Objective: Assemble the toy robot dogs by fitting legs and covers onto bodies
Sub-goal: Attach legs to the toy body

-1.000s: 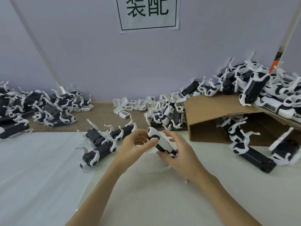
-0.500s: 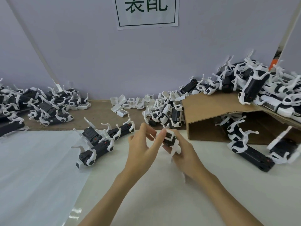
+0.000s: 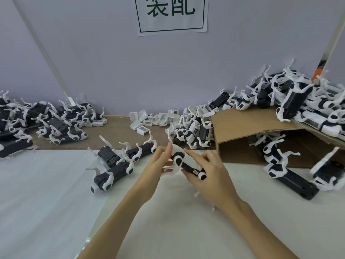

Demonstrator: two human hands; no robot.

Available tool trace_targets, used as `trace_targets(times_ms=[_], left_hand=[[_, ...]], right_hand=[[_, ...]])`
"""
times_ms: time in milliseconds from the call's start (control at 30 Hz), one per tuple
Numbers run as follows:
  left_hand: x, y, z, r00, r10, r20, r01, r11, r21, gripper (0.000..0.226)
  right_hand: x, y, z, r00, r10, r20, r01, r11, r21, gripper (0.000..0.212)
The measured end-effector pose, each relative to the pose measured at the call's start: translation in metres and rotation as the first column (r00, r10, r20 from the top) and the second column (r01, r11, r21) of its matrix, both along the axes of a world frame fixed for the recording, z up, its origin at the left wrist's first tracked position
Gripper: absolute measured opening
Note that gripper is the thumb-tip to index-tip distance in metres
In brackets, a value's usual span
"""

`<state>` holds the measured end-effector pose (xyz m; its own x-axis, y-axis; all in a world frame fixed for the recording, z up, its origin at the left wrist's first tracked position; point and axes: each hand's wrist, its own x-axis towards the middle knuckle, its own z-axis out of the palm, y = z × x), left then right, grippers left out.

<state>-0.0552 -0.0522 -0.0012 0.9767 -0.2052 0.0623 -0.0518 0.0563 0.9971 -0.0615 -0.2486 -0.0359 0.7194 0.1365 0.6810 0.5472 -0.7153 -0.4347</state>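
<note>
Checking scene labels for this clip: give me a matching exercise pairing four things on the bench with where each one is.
Things:
1. toy dog in progress
2. loose white covers
3. cardboard box
4. paper sign

Places:
A. on the wall, top centre
B. held between left hand and right hand
C. right of centre, lying on its side, dogs heaped on it
D. along the back wall, centre

Pairs: 1-B, 2-D, 3-C, 4-A
</note>
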Motion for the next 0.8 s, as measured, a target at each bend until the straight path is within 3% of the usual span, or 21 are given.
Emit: trace_targets(times_ms=[133,200,267,333,400,467,567,633,700,800], left_hand=[[0.000,-0.006,-0.002,0.983,0.093,0.156,-0.124,0.971,0.205,0.061],[0.001,-0.005,-0.004,0.982,0.114,0.151,-0.134,0.983,0.129,0.053],[0.002,-0.002,-0.006,0.986,0.103,0.135,-0.111,0.992,0.053,0.046],[0.003,0.000,-0.009,0.982,0.114,0.151,-0.116,0.993,0.006,0.044],[0.005,0.004,-0.011,0.974,0.150,0.172,-0.148,0.989,-0.025,0.039],[0.008,0.011,-0.012,0.970,0.123,0.212,-0.124,0.992,-0.005,0.032],[0.008,0.019,-0.011,0.941,0.099,0.322,-0.111,0.994,0.019,0.036],[0.008,0.016,-0.013,0.913,0.180,0.367,-0.195,0.981,0.004,0.047],[0.009,0.008,-0.017,0.884,0.324,0.336,-0.327,0.944,-0.049,0.056],[0.014,0.005,-0.021,0.855,0.499,0.138,-0.464,0.857,-0.226,0.067]], right_hand=[[-0.001,0.000,0.002,0.999,0.001,-0.040,-0.002,1.000,-0.015,0.063],[0.001,-0.003,0.004,0.965,0.105,-0.239,-0.082,0.991,0.102,0.070],[0.002,-0.005,0.008,0.845,0.283,-0.453,-0.137,0.934,0.329,0.078],[0.004,-0.008,0.008,0.759,0.409,-0.508,-0.143,0.864,0.482,0.080],[0.007,-0.009,0.006,0.759,0.430,-0.489,-0.135,0.838,0.529,0.066],[0.007,-0.007,0.003,0.798,0.404,-0.448,-0.132,0.841,0.524,0.055],[0.004,-0.006,0.002,0.875,0.313,-0.369,-0.162,0.908,0.386,0.066],[0.002,-0.003,-0.003,0.918,0.258,-0.301,-0.177,0.946,0.271,0.070],[-0.002,0.004,-0.004,0.931,0.239,-0.277,-0.188,0.962,0.199,0.069],[-0.012,0.015,-0.005,0.930,0.232,-0.286,-0.225,0.973,0.055,0.069]])
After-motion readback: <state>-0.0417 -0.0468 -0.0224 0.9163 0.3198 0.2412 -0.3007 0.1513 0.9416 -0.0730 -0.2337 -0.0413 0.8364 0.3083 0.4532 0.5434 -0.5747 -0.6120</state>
